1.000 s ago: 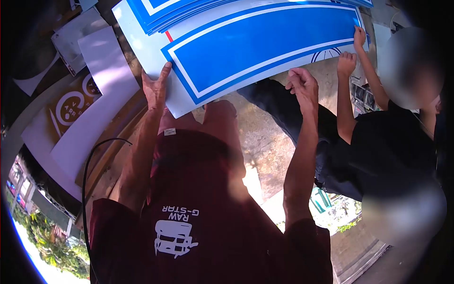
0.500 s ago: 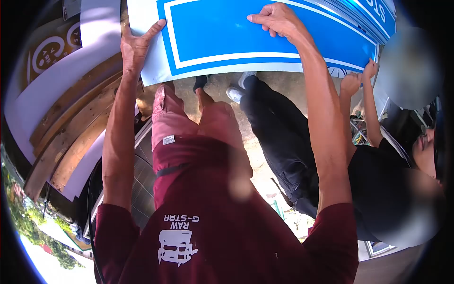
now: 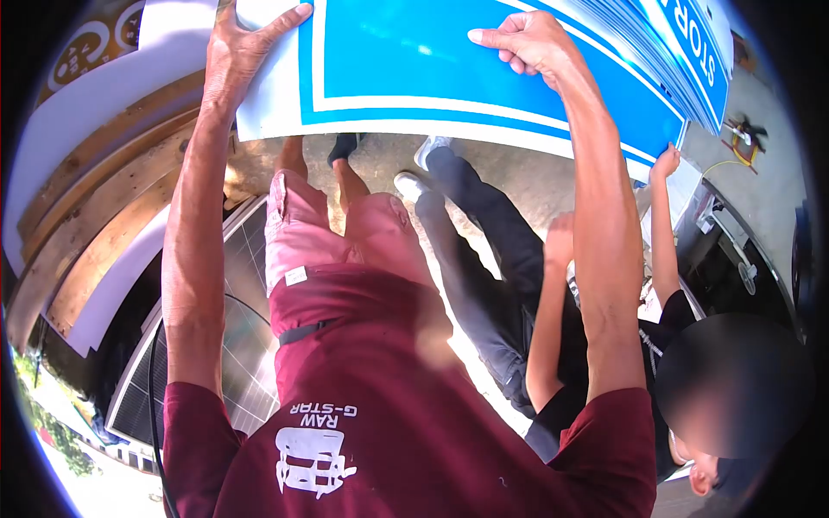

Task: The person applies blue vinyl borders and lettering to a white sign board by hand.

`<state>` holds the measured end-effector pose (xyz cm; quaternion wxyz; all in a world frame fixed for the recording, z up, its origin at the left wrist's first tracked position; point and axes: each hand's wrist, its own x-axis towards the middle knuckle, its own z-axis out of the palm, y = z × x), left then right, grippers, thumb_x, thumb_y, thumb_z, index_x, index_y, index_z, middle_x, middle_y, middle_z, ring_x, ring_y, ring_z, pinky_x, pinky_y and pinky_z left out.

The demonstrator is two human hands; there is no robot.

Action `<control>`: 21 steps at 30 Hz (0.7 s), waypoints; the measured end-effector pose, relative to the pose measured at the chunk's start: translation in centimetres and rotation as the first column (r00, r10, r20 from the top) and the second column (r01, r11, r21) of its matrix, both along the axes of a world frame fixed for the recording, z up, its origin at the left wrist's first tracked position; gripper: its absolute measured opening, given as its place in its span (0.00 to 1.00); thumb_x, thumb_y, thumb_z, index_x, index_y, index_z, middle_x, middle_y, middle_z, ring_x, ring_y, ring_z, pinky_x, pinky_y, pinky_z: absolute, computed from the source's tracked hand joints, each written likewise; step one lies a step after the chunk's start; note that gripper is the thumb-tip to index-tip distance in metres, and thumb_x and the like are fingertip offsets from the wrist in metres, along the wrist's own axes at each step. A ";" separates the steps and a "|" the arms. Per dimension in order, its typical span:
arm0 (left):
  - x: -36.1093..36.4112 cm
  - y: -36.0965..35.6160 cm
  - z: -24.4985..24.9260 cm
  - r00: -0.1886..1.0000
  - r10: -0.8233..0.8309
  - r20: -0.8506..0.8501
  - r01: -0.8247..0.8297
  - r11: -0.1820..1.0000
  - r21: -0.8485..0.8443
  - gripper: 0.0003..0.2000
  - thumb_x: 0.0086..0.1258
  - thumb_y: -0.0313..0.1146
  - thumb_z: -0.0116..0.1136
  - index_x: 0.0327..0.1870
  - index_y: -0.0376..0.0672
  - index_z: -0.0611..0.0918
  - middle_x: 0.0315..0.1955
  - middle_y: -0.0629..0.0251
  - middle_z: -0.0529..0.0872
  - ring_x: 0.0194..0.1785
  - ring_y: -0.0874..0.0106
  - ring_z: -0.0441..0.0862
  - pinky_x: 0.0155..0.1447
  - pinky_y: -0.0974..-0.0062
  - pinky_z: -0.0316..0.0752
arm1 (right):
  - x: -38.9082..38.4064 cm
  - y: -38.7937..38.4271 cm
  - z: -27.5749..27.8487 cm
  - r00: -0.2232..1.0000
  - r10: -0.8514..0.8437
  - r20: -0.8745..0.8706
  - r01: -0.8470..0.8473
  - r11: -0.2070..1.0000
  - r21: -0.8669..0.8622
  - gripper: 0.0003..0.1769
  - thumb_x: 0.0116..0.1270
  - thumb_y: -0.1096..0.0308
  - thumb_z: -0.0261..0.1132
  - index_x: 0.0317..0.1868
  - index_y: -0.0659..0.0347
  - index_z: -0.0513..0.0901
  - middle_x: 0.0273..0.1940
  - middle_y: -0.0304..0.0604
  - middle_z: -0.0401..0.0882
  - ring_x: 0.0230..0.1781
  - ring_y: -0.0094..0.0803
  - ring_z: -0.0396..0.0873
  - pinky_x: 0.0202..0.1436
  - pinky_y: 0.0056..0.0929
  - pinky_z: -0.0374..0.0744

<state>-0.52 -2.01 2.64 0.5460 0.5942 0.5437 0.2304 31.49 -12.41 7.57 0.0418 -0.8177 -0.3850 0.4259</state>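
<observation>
A large blue sheet with a white border line [image 3: 414,78] spans the top of the view. My left hand [image 3: 242,52] grips its pale left edge, thumb lying on top. Over the blue surface, my right hand [image 3: 531,47] is closed in a pinch; what it holds, if anything, is too small to name. At the sheet's right corner, a co-worker's hand [image 3: 665,161] holds the edge. The co-worker's other hand [image 3: 560,240] is lower, beside my right forearm and off the sheet.
More blue lettered sheets [image 3: 691,52] fan out at the upper right. Curved wooden boards [image 3: 104,250] lie on the left, near a solar panel [image 3: 242,319]. The co-worker in black stands at the right, and a fan [image 3: 747,272] is behind.
The view has shifted. The co-worker has moved one hand off the sheet and downward, and their head is now nearer at the lower right. My hands keep nearly the same poses.
</observation>
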 end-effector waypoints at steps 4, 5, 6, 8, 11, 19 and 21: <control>-0.2 -0.4 0.3 0.999 0.021 0.038 -0.020 1.000 -0.017 0.48 0.52 0.54 0.80 0.68 0.28 0.72 0.53 0.46 0.85 0.53 0.61 0.84 0.57 0.66 0.80 | 1.0 -0.5 -0.7 0.994 0.034 -0.107 -0.029 0.998 0.053 0.23 0.57 0.51 0.81 0.30 0.62 0.83 0.20 0.38 0.80 0.16 0.20 0.75 0.19 0.19 0.70; -0.3 -0.5 0.3 0.999 0.025 0.041 -0.025 1.000 -0.008 0.47 0.53 0.54 0.80 0.68 0.28 0.72 0.52 0.46 0.85 0.53 0.61 0.84 0.57 0.67 0.80 | 1.2 -0.6 -0.9 0.992 0.040 -0.124 -0.033 0.998 0.059 0.23 0.57 0.50 0.81 0.31 0.62 0.83 0.20 0.38 0.80 0.17 0.19 0.75 0.19 0.18 0.70; -0.3 -0.4 0.3 0.998 0.029 0.047 -0.030 1.000 0.003 0.47 0.53 0.53 0.80 0.68 0.28 0.72 0.52 0.46 0.85 0.53 0.62 0.84 0.56 0.67 0.81 | 1.3 -0.5 -0.9 0.990 0.044 -0.131 -0.036 0.997 0.064 0.23 0.57 0.50 0.81 0.32 0.62 0.83 0.21 0.37 0.80 0.17 0.19 0.76 0.19 0.17 0.70; -0.2 -0.4 0.3 0.997 0.034 0.067 -0.034 0.999 -0.003 0.47 0.53 0.53 0.80 0.68 0.29 0.72 0.51 0.46 0.85 0.52 0.62 0.85 0.56 0.67 0.81 | 1.5 -0.7 -1.1 0.992 0.046 -0.120 -0.038 0.997 0.063 0.24 0.57 0.49 0.81 0.35 0.61 0.84 0.23 0.37 0.81 0.18 0.17 0.76 0.19 0.14 0.69; 0.0 -0.4 0.1 0.995 0.032 0.099 -0.029 0.999 -0.032 0.47 0.53 0.52 0.80 0.69 0.29 0.72 0.51 0.46 0.85 0.52 0.62 0.85 0.55 0.67 0.81 | 1.2 -0.9 -1.3 0.998 0.067 -0.023 -0.065 0.996 0.060 0.25 0.56 0.48 0.82 0.35 0.62 0.84 0.23 0.37 0.81 0.18 0.17 0.77 0.19 0.14 0.70; -0.2 -0.3 0.0 0.997 0.048 0.068 -0.049 0.999 0.013 0.49 0.52 0.53 0.80 0.69 0.30 0.71 0.52 0.46 0.85 0.51 0.61 0.85 0.55 0.67 0.81 | 1.9 -0.7 -1.6 0.991 0.028 -0.129 -0.020 0.998 0.066 0.22 0.58 0.51 0.81 0.35 0.62 0.85 0.24 0.38 0.82 0.19 0.18 0.78 0.20 0.14 0.72; -0.1 -0.4 0.3 0.996 0.057 0.064 -0.057 0.998 -0.006 0.49 0.51 0.54 0.80 0.70 0.30 0.71 0.53 0.45 0.85 0.51 0.61 0.85 0.54 0.66 0.82 | 1.7 -1.0 -1.3 0.992 0.025 -0.125 -0.016 0.997 0.072 0.22 0.58 0.51 0.81 0.34 0.61 0.85 0.24 0.38 0.82 0.19 0.18 0.79 0.20 0.15 0.72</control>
